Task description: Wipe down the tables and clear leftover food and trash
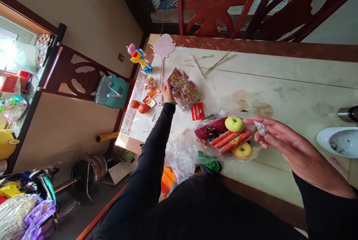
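With the thumb and fingers of my right hand I pinch the bunched rim of a clear plastic bag. Inside it lie a green apple, a yellowish apple, red-wrapped sausages and dark red dragon fruit. My left hand reaches across the table, its fingers closed at the left edge of a pile of small snack packets; the fingertips are partly hidden. Just beyond that hand lies a pink fly swatter. A red packet rests between the pile and the bag.
Two tomatoes and small packets lie near the table's left edge. A toy figure stands at the corner. Several chopsticks are scattered farther back. A white bowl sits at right. Crumpled plastic hangs over the near edge.
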A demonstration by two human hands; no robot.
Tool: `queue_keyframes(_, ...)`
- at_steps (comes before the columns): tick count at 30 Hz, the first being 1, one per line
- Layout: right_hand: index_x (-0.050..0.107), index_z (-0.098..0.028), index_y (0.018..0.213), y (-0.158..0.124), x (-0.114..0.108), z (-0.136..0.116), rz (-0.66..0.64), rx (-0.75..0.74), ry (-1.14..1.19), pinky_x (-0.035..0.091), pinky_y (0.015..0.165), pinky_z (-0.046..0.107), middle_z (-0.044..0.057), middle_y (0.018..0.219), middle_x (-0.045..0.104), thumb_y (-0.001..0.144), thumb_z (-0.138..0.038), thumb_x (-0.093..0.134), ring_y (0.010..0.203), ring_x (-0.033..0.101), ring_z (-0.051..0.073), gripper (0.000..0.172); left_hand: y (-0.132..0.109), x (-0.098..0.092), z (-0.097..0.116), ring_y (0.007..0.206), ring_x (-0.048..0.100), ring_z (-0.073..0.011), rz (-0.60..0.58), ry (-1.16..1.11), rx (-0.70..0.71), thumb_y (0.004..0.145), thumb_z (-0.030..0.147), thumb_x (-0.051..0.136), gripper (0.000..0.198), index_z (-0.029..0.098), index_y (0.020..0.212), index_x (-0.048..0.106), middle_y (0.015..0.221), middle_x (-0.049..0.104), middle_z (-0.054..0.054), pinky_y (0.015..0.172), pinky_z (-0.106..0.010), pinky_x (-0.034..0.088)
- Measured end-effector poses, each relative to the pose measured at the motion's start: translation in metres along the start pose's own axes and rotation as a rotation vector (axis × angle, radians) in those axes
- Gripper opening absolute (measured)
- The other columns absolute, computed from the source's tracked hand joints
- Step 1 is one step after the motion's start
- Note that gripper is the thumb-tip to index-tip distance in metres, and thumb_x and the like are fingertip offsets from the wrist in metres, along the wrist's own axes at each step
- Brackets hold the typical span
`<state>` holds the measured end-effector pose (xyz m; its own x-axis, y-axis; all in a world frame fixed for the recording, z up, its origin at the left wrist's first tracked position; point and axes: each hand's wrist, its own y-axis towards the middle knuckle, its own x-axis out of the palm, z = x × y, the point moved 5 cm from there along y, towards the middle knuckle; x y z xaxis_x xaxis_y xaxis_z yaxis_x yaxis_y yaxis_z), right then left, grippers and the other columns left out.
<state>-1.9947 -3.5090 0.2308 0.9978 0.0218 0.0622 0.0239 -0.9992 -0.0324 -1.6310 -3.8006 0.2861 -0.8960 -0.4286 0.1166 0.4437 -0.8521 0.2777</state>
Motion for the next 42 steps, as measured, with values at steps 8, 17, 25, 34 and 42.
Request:
queue_keyframes(8,0.069,-0.049,0.141,0.001,-0.002,0.000,-0.010,-0.055,0.049,0.058,0.098,0.025,-0.004,0.153,0.066,0.099,-0.060,0.069,0.115,0.069,0.019,0.043,-0.110,-0.001,0.032,0.129,0.071,-0.0290,-0.443,-0.097,0.165,0.085,0.061,0.084,0.045,0.021,0.106,0.084,0.123,0.081,-0.011,0.117,-0.045,0.054)
queue_keyframes(17,0.068,-0.039,0.142,0.011,0.003,-0.009,-0.005,-0.154,0.091,0.058,0.107,0.038,0.000,0.159,0.061,0.100,-0.053,0.070,0.121,0.071,0.023,0.044,-0.159,0.019,0.045,0.099,0.077,-0.0243,-0.398,-0.153,-0.077,0.103,0.051,0.064,0.041,0.020,0.077,0.069,0.082,0.075,-0.007,0.099,-0.041,0.062)
queue_keyframes(25,0.050,-0.040,0.159,0.024,0.021,-0.007,-0.077,-0.283,-0.089,0.056,0.118,0.053,0.005,0.163,0.054,0.064,-0.049,0.100,0.148,0.056,0.035,0.107,-0.229,0.016,0.095,0.095,0.075,-0.0198,-0.504,-0.089,-0.034,0.108,0.052,0.058,0.037,0.021,0.093,0.070,0.084,0.068,-0.003,0.095,-0.037,0.064)
queue_keyframes(34,0.078,-0.026,0.093,0.033,0.028,0.008,-0.065,-0.294,0.050,0.054,0.112,0.043,0.001,0.105,0.081,0.086,-0.055,0.085,0.115,0.071,0.026,0.030,-0.288,0.010,0.125,0.115,0.075,-0.0293,-0.804,-0.046,0.087,0.102,0.054,0.065,0.036,0.020,0.103,0.078,0.110,0.078,-0.009,0.107,-0.050,0.060)
queue_keyframes(42,0.070,-0.025,0.082,0.037,0.013,0.032,0.245,-0.285,0.167,0.055,0.088,0.035,-0.001,0.083,0.070,0.080,-0.049,0.087,0.083,0.061,0.018,0.029,-0.270,-0.107,0.035,0.147,0.056,-0.0367,-0.215,0.463,-0.058,0.066,0.045,0.101,0.097,0.029,0.151,0.056,0.163,0.051,-0.019,0.116,-0.049,0.050)
